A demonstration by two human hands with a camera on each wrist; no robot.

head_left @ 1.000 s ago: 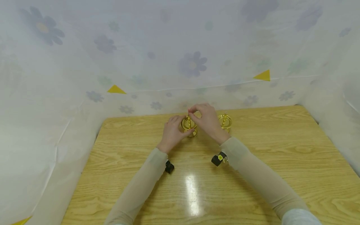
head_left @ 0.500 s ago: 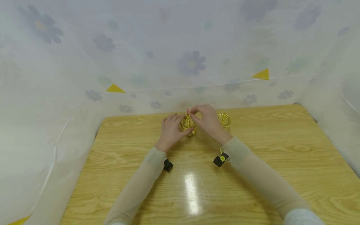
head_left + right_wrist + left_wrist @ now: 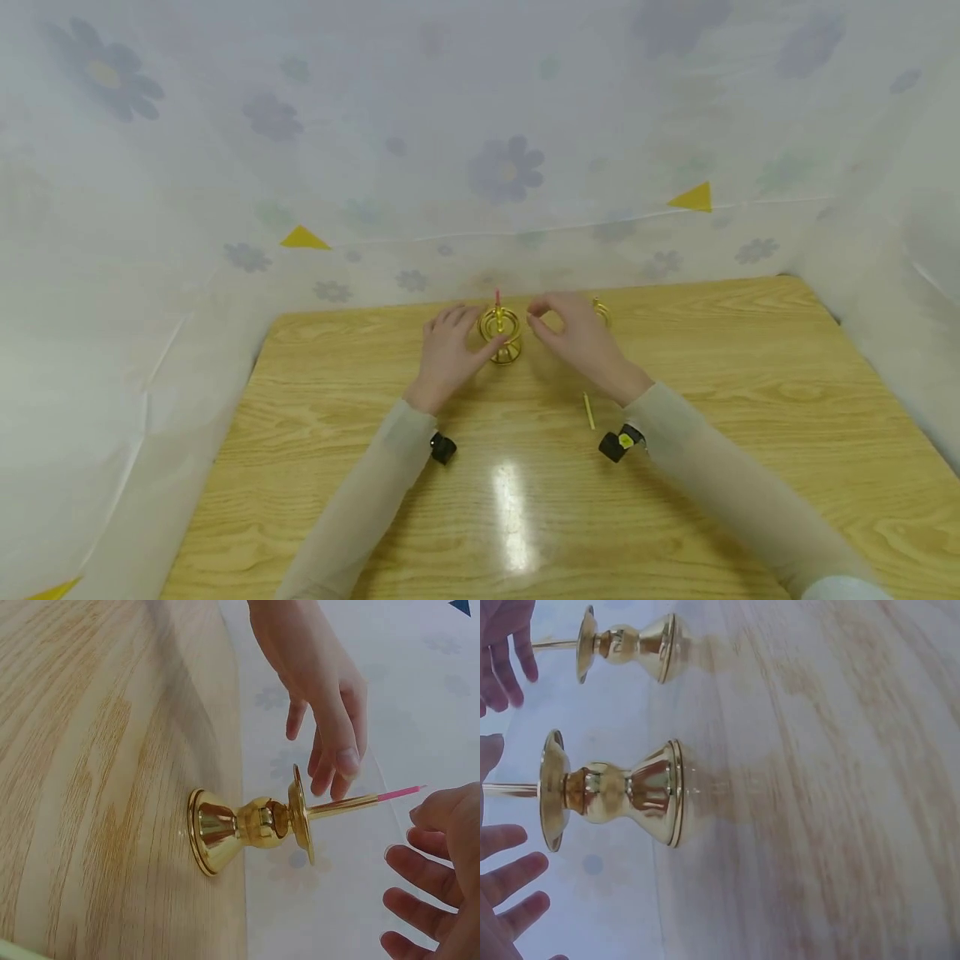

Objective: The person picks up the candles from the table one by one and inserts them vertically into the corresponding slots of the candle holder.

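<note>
At the desk's [image 3: 375, 500] twelve o'clock edge a brass holder [image 3: 501, 333] stands upright, its thin stick [image 3: 497, 298] balanced alone, so the left hand [image 3: 448, 350] at nine o'clock and right hand [image 3: 577, 337] at three hover loosely open, holding nothing.

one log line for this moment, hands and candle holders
left hand: open, beside near holder | right hand: open, off candle | far holder: upright

Bright, even overhead light is bouncing a white glare strip off the table [image 3: 513, 517]; head view is bending at edges w/ soft shadows, wrist views are blurring up close
</note>
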